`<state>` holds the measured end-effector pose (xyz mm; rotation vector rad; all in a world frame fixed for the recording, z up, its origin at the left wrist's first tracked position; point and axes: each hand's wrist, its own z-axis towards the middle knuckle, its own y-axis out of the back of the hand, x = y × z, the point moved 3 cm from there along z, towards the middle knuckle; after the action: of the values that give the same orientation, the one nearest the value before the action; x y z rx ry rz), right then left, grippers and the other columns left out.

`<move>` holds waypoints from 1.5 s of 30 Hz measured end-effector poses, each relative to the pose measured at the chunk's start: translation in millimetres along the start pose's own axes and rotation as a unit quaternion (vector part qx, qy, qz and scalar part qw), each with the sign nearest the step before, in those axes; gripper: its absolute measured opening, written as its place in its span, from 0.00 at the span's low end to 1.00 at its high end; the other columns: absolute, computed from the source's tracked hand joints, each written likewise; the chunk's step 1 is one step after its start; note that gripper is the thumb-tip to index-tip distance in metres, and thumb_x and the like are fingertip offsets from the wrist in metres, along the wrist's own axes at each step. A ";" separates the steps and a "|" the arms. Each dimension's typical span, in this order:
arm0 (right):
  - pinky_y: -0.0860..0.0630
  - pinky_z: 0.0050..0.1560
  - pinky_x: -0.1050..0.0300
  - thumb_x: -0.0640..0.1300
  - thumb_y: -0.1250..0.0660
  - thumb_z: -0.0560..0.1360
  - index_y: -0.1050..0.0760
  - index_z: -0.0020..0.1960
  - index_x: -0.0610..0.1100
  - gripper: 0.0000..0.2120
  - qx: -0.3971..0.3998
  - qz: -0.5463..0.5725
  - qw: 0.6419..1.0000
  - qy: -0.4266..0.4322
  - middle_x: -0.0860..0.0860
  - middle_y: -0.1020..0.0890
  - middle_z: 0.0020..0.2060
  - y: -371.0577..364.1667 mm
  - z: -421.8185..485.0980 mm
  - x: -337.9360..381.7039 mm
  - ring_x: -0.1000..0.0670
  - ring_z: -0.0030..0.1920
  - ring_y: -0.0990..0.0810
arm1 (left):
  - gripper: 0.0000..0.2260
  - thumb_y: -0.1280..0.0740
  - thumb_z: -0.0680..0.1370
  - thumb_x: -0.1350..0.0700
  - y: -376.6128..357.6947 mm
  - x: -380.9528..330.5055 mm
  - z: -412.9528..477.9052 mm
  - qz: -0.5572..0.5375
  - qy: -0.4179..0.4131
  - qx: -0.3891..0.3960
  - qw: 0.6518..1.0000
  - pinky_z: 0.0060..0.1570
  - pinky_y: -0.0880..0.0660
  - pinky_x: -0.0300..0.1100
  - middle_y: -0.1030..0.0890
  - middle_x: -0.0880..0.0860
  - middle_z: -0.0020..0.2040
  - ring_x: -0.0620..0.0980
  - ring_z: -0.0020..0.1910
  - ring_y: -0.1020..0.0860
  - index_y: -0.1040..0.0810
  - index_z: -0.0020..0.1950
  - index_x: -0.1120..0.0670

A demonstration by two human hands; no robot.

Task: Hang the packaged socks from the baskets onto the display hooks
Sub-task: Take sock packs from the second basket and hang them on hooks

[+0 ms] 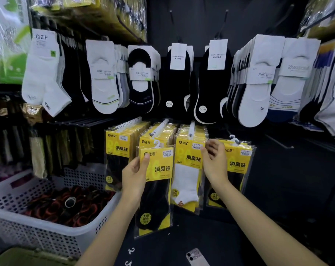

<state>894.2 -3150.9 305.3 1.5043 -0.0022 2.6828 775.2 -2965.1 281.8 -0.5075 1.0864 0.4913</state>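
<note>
Left hand point(136, 173) pinches black-sock pack point(155, 189) at centre frame, thumb on its yellow card. Pack's long axis upright, plastic hanger point(157, 144) topmost, just below the tip of the middle display hook point(160, 128). Judgement: left hand is nearer, next move is lift and thread on. Right hand point(215, 162), fingers curled, grips second pack point(238, 167) at right. Cards read 达足, 消臭袜; sock band at upper left reads QZF
</note>
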 end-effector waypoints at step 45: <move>0.27 0.50 0.65 0.43 0.32 0.76 0.27 0.57 0.46 0.11 0.119 -0.037 0.969 -0.215 0.53 0.21 0.50 46.3 -125.7 -120.7 0.57 0.50 0.22 | 0.20 0.36 0.79 0.49 -20.4 150.9 -98.2 0.145 0.152 0.132 0.969 0.56 0.34 0.37 0.29 0.44 0.64 0.42 0.63 0.32 0.32 0.71 0.46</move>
<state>847.1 -3199.7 138.3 2.0803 0.3562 2.3106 776.7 -3021.8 109.7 -0.1911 1.5095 0.5229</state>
